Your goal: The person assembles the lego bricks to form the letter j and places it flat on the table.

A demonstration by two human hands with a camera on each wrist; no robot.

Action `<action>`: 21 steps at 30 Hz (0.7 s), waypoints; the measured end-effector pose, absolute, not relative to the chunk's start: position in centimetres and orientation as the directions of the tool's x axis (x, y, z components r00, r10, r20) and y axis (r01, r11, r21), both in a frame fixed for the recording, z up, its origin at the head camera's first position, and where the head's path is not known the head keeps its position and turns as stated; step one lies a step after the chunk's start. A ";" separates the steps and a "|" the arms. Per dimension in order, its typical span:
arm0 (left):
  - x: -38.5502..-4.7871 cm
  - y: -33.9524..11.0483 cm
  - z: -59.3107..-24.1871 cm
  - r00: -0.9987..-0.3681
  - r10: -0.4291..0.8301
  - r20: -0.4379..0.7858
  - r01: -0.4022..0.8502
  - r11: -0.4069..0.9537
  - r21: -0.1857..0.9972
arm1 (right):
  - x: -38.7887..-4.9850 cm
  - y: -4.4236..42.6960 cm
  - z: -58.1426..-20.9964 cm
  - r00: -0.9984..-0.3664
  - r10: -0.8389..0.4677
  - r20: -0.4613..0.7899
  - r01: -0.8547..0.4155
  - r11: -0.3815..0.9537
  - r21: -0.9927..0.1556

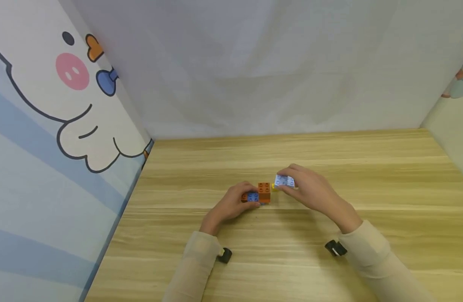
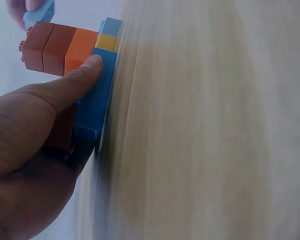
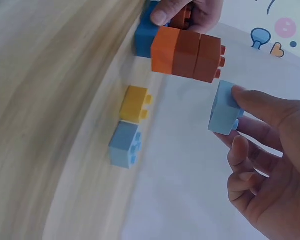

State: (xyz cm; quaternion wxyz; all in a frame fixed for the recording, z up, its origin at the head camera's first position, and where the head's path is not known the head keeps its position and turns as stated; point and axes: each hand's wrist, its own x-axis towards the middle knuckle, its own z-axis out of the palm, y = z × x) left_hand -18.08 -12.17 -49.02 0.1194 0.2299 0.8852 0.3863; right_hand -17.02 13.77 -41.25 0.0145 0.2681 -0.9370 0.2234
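Observation:
My left hand [image 1: 235,201] grips a blue toy brick [image 2: 96,100] low on the tabletop, thumb along its side. On one end of that brick rises a stack of an orange brick [image 3: 164,51] with two brown bricks [image 3: 196,56] above it. Another brown brick [image 2: 63,127] sits by the palm, partly hidden by the fingers. Between thumb and fingers, my right hand [image 1: 310,188] pinches a light blue brick [image 3: 224,109], held up off the table and apart from the stack. A yellow brick [image 3: 134,104] and a second light blue brick [image 3: 124,145] lie close by.
The wood-grain table [image 1: 292,268] meets a pale cloth wall [image 1: 277,84] at its far edge. A panel with a cartoon figure [image 1: 39,63] stands along the left. Dark straps [image 1: 335,248] hang at both wrists.

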 end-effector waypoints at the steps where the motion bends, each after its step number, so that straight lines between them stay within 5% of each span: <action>1: -18.1 -12.2 -49.0 -0.866 0.499 -0.031 0.316 0.595 0.739 | -17.1 13.6 -41.1 -0.852 -0.501 0.153 -0.516 0.751 -0.413; 21: -18.1 -12.3 -49.0 -0.864 0.503 -0.019 0.326 0.588 0.741 | -17.9 10.6 -40.6 -0.795 -0.595 0.118 -0.581 0.693 -0.427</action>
